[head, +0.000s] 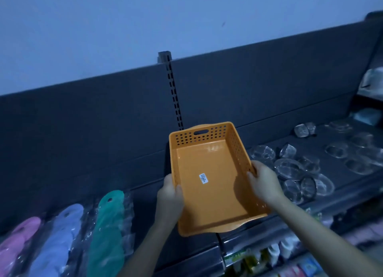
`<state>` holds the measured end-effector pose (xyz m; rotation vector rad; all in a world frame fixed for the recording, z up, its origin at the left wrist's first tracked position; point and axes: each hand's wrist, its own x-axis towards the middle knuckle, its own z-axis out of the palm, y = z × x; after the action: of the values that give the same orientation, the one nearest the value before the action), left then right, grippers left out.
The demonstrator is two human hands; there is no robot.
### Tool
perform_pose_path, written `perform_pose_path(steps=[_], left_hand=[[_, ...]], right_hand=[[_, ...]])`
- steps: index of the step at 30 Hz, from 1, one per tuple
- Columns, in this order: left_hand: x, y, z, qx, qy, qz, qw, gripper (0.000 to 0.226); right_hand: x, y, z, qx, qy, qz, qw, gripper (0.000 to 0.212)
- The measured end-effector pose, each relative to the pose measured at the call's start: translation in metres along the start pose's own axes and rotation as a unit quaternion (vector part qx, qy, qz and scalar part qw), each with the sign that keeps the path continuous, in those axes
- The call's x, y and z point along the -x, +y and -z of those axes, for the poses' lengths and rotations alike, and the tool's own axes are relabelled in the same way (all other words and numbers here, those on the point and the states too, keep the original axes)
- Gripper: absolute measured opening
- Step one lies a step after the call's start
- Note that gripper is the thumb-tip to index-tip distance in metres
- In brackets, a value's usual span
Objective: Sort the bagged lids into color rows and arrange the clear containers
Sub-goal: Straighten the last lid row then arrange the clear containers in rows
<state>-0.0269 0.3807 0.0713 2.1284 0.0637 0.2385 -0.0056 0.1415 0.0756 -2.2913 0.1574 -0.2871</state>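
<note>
I count three lid rows on the near left shelf (pixel 145 204): pink (pixel 18 241), blue (pixel 60 239), green (pixel 107 231); clear containers (pixel 290 166), too many and blurred to count, lie right; my left hand (pixel 169 198) and right hand (pixel 263 179) each grip a side wall of one orange basket (pixel 211 177) between them.

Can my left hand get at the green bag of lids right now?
Probably not yet: the left hand grips the orange basket together with the right hand. The green bag of lids lies uncovered just beside it, so freeing that hand should suffice.
</note>
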Motion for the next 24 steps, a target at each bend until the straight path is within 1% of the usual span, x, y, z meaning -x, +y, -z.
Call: perform_pose_path(steps=[2, 5, 8, 11, 13, 14, 17, 18, 20, 24], left_hand=[[0.002, 0.007, -0.001, -0.009, -0.009, -0.034, 0.999, 0.019], [0.003, 0.019, -0.01, -0.012, -0.035, -0.051, 0.998, 0.02], [0.009, 0.031, -0.025, -0.017, -0.067, -0.089, 0.994, 0.021], [0.017, 0.045, -0.041, -0.019, -0.086, -0.119, 0.989, 0.019], [0.021, 0.053, -0.054, -0.023, -0.1, -0.125, 0.987, 0.021], [0.023, 0.058, -0.061, -0.027, -0.107, -0.129, 0.985, 0.027], [0.025, 0.072, -0.088, -0.058, -0.125, -0.15, 0.979, 0.058], [0.026, 0.08, -0.097, -0.067, -0.131, -0.151, 0.978, 0.064], [0.026, 0.093, -0.118, -0.079, -0.136, -0.15, 0.976, 0.068], [0.021, 0.123, -0.167, -0.083, -0.125, -0.178, 0.973, 0.069]], right_hand=[[0.011, -0.002, 0.012, 0.001, 0.028, 0.006, 1.0, 0.018], [0.026, 0.0, 0.035, 0.007, 0.07, -0.001, 0.997, 0.02], [0.038, 0.007, 0.062, 0.018, 0.113, -0.004, 0.993, 0.023], [0.051, 0.016, 0.087, 0.018, 0.147, -0.024, 0.989, 0.024], [0.058, 0.024, 0.102, 0.018, 0.161, -0.034, 0.986, 0.025], [0.061, 0.028, 0.109, 0.017, 0.167, -0.039, 0.985, 0.025], [0.064, 0.042, 0.132, 0.019, 0.184, -0.049, 0.982, 0.027], [0.063, 0.048, 0.14, 0.018, 0.192, -0.052, 0.98, 0.027], [0.059, 0.062, 0.157, 0.011, 0.21, -0.055, 0.976, 0.027], [0.046, 0.097, 0.195, 0.013, 0.232, -0.049, 0.971, 0.028]])
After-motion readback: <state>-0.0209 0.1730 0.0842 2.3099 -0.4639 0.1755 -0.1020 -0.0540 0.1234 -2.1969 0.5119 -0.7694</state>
